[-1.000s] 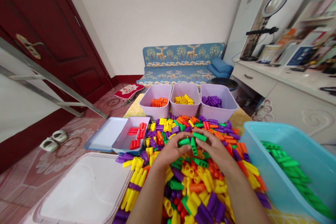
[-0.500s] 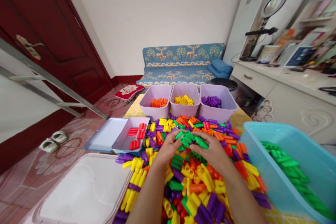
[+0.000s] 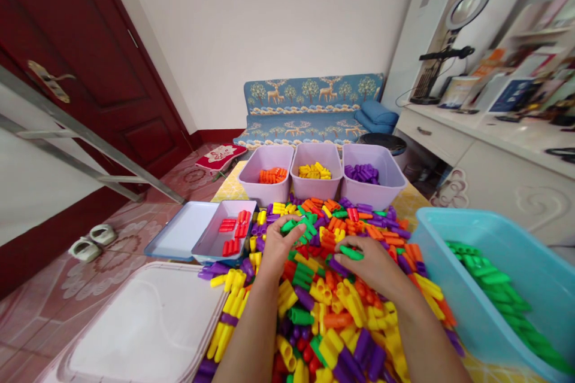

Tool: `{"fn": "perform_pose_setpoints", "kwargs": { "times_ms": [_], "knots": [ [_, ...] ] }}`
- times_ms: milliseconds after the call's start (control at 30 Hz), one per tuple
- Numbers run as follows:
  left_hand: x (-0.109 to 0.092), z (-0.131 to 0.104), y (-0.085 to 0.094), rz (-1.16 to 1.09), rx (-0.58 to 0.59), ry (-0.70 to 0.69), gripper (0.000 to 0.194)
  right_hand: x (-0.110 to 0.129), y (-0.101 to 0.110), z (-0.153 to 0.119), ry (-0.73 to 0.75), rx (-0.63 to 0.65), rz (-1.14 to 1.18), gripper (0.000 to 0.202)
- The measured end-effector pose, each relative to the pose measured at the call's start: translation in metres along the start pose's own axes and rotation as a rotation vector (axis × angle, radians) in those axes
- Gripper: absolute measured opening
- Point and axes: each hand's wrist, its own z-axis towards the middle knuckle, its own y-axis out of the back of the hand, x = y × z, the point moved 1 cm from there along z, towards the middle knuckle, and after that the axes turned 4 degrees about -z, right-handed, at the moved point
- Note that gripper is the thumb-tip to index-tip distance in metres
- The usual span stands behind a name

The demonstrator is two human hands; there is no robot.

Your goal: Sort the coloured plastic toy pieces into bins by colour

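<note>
My left hand (image 3: 277, 244) is closed on several green plastic building pieces (image 3: 307, 230), tube-shaped and joined side by side, above the far part of the pile. To the right, my right hand (image 3: 372, 262) pinches a single green piece (image 3: 351, 252) low over the heap. Beneath both hands spreads a large mixed heap of plastic pieces (image 3: 335, 338) in yellow, purple, orange, red and green. Some of the heap is hidden under my hands and forearms.
Lilac bins of orange (image 3: 266, 194), yellow (image 3: 316, 190) and purple pieces (image 3: 375, 194) stand behind the heap. A turquoise tub (image 3: 449, 287) with green pieces is at right. Leftward are a box (image 3: 206, 233) with red pieces and a white lid (image 3: 144, 323).
My hands have moved apart. The left has shifted a little left with the green pieces, while the right has moved right and down, holding one green piece.
</note>
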Motion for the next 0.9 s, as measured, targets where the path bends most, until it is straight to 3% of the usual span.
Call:
{"fn": "perform_pose_setpoints", "kwargs": {
  "times_ms": [67, 133, 233, 300, 433, 500, 633, 767, 900],
  "knots": [
    [-0.002, 0.0, 0.0, 0.043, 0.045, -0.031, 0.027, -0.001, 0.003, 0.0, -0.017, -0.055, 0.049, 0.018],
    [-0.007, -0.002, -0.004, 0.105, 0.165, -0.05, 0.023, 0.003, 0.001, 0.0, -0.076, -0.084, 0.14, 0.028],
    [-0.016, -0.009, -0.013, 0.141, 0.337, -0.033, 0.027, 0.01, -0.008, -0.001, -0.171, -0.024, 0.312, 0.045],
    [-0.021, -0.013, -0.017, 0.143, 0.378, -0.037, 0.03, 0.012, -0.015, -0.002, -0.178, 0.019, 0.391, 0.052],
    [-0.024, -0.013, -0.014, 0.273, 0.4, -0.083, 0.032, 0.007, -0.019, -0.001, -0.132, -0.027, 0.331, 0.034],
    [-0.025, -0.012, -0.007, 0.433, 0.375, -0.109, 0.032, 0.003, -0.014, 0.0, -0.101, -0.083, 0.227, 0.024],
    [-0.035, -0.012, 0.012, 0.868, 0.354, -0.079, 0.036, 0.005, 0.001, 0.0, 0.033, -0.12, 0.037, 0.026],
    [-0.046, -0.019, 0.022, 1.142, 0.494, 0.05, 0.04, 0.012, 0.002, -0.002, 0.093, -0.007, 0.046, 0.021],
    [-0.043, -0.025, 0.01, 1.275, 0.537, 0.046, 0.043, 0.016, -0.014, -0.005, 0.1, 0.163, -0.014, 0.019]
  ]
}}
